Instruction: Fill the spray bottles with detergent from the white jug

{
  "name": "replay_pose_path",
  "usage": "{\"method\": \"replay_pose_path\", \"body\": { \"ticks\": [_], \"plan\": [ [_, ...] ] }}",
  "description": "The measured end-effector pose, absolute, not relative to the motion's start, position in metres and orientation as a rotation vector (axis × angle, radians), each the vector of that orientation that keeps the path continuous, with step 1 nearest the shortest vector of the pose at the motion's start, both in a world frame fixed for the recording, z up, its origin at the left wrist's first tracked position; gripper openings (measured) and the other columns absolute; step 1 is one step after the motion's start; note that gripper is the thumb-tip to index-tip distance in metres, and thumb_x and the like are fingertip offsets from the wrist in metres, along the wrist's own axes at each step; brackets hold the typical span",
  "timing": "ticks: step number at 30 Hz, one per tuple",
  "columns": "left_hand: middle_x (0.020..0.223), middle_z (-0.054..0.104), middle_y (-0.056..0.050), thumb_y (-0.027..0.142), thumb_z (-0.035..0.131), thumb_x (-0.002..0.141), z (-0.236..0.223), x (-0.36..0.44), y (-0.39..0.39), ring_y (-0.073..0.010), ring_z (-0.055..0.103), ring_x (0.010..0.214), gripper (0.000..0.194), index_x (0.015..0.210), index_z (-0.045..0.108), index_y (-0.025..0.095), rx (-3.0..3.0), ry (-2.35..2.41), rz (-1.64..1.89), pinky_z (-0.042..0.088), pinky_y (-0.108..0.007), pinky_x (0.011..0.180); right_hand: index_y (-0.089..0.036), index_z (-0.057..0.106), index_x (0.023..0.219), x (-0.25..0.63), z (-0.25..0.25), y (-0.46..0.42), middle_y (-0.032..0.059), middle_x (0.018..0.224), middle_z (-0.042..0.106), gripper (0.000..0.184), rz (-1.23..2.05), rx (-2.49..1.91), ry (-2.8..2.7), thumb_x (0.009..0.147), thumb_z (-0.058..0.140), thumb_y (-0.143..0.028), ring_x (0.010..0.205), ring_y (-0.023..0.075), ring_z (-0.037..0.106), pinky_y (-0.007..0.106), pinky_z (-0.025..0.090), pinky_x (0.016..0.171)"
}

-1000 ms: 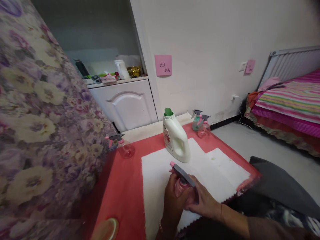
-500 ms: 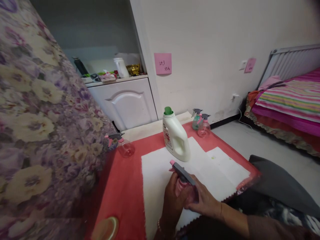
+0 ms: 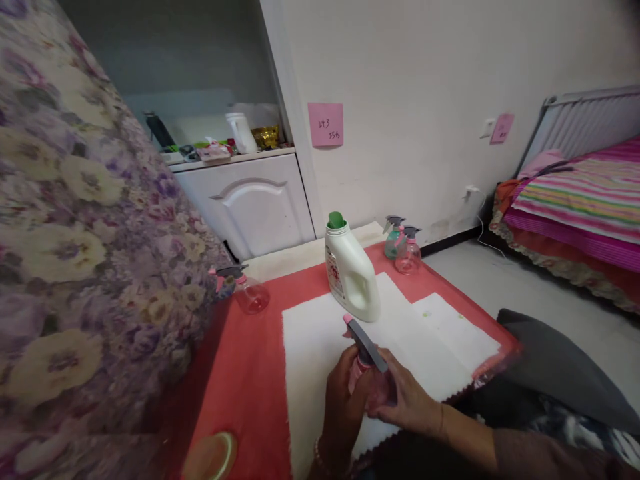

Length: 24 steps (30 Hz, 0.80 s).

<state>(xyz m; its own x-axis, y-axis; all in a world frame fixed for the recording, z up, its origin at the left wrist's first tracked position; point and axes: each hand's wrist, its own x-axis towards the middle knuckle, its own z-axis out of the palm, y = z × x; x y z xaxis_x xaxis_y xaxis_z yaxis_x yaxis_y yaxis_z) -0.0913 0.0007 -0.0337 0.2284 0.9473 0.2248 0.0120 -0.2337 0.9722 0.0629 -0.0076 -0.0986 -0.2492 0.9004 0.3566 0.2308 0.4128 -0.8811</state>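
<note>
Between my two hands is a pink spray bottle (image 3: 367,348) with a grey trigger head, its nozzle pointing up and to the left. My left hand (image 3: 345,403) closes around the neck and collar of the bottle. On the other side, my right hand (image 3: 407,400) wraps the pink body, hiding much of it. A large white detergent jug (image 3: 351,277) stands just beyond my hands, with a green piece (image 3: 337,220) in its mouth. Both hands are over a white cloth (image 3: 310,360) spread on the red tabletop (image 3: 245,387).
Another pink spray bottle (image 3: 251,295) stands at the table's left. A green spray bottle (image 3: 393,245) and a pink one (image 3: 409,257) stand at the far right corner. A round-rimmed container (image 3: 227,453) sits at the near left. A floral curtain (image 3: 90,267) hangs along the left side.
The spray bottle's head has tipped slightly, its nozzle a little higher and further right. Both hands keep their hold. The other things stay where they were.
</note>
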Motion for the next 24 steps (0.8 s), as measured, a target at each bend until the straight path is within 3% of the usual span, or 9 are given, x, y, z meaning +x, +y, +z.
{"method": "replay_pose_path", "body": {
  "ticks": [9,16,24],
  "plan": [
    [0.103,0.071,-0.009,0.037,0.074,0.075,-0.02,-0.091,-0.002,-0.0255,0.065,0.101,0.034,0.101,0.064,0.018,1.198,0.939,1.377,0.051,-0.036,0.091,-0.028,0.031,0.138,0.064,-0.111,-0.006,0.0098,0.137,0.048,0.092,0.885,-1.023,-1.726,0.06,0.078,-0.018,0.126,0.0305,0.049,0.048,0.039,0.108],
    [0.098,0.067,-0.003,0.031,0.072,0.079,0.001,-0.114,-0.004,-0.0159,0.065,0.088,0.032,0.108,0.063,0.021,0.966,0.944,1.529,0.053,-0.03,0.083,-0.026,0.03,0.139,0.067,-0.121,-0.006,0.013,0.138,0.048,0.093,0.854,-1.067,-1.757,0.06,0.08,-0.024,0.129,0.0333,0.048,0.051,0.036,0.11],
    [0.099,0.064,0.0,0.027,0.072,0.076,-0.006,-0.161,0.004,-0.0133,0.064,0.088,0.028,0.103,0.066,0.027,0.719,0.721,1.733,0.057,-0.024,0.075,-0.025,0.03,0.139,0.066,-0.12,-0.006,0.0123,0.137,0.049,0.094,0.862,-1.07,-1.756,0.059,0.08,-0.021,0.129,0.0324,0.047,0.051,0.036,0.11]
  ]
}}
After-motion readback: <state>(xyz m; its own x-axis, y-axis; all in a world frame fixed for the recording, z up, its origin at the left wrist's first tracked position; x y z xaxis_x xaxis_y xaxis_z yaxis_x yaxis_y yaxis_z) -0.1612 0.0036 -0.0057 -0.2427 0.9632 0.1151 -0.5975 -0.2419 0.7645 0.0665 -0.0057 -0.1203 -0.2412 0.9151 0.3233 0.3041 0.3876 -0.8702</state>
